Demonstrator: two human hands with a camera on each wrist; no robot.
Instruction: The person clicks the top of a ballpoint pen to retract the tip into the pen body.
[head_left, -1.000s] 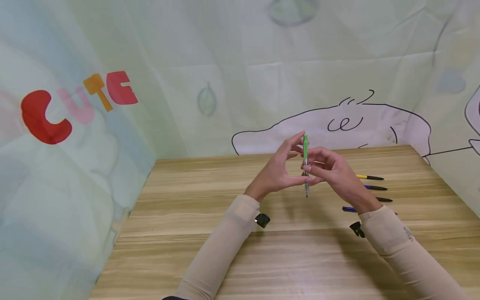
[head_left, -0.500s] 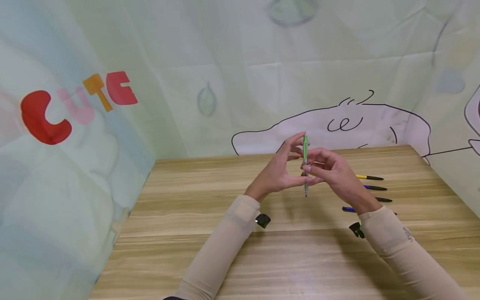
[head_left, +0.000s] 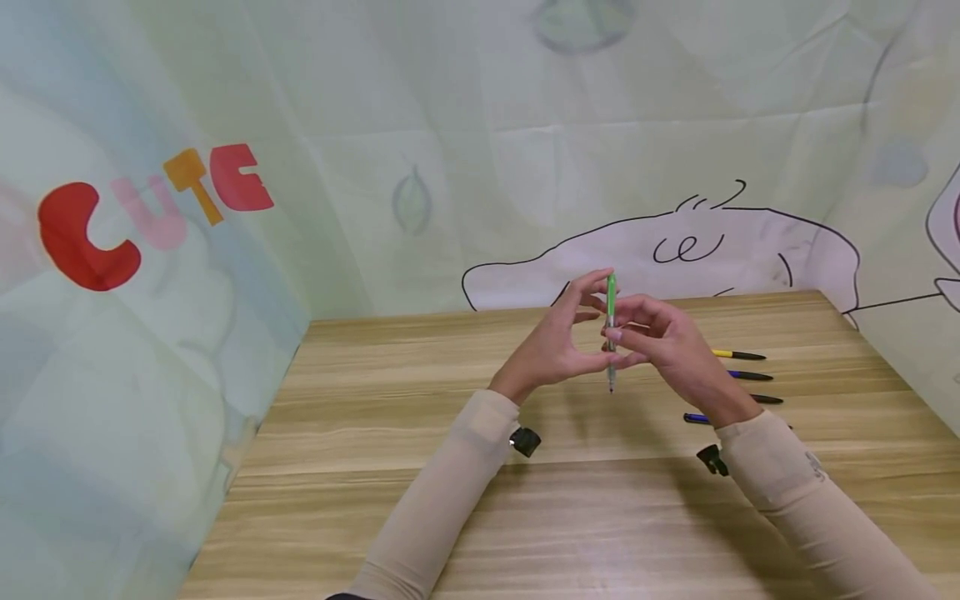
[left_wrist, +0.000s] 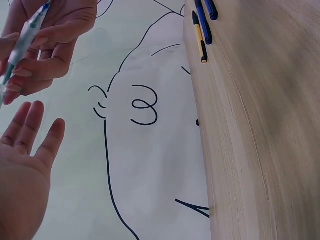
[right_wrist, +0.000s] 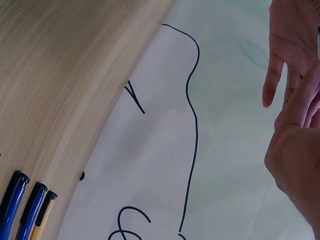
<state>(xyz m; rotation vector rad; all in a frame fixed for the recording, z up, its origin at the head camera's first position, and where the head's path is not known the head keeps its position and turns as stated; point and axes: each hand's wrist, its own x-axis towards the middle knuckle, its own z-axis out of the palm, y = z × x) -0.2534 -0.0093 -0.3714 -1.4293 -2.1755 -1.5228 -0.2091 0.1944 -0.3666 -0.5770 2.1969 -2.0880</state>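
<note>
A pen with a green upper part (head_left: 611, 298) and a clear lower barrel stands nearly upright above the table, point down. My right hand (head_left: 678, 350) pinches its middle between thumb and fingers. On the other side, the left hand (head_left: 553, 346) makes a C shape, its index fingertip on the pen's top end and its thumb against the lower barrel. The left wrist view has the clear barrel (left_wrist: 22, 46) in front of the right hand's curled fingers, while other left fingers (left_wrist: 30, 125) stretch out free. Most of the pen is cut off in the right wrist view.
Several pens lie in a row on the wooden table (head_left: 390, 400), right of and partly behind the right wrist, among them a yellow and black pen (head_left: 742, 355) and a blue one (head_left: 697, 418). A printed cloth wall (head_left: 420, 125) borders the table at the back and left.
The left index fingertip and the pen's top end sit very slightly lower than before. Both hands otherwise keep their places, and the pens on the table have not moved.
</note>
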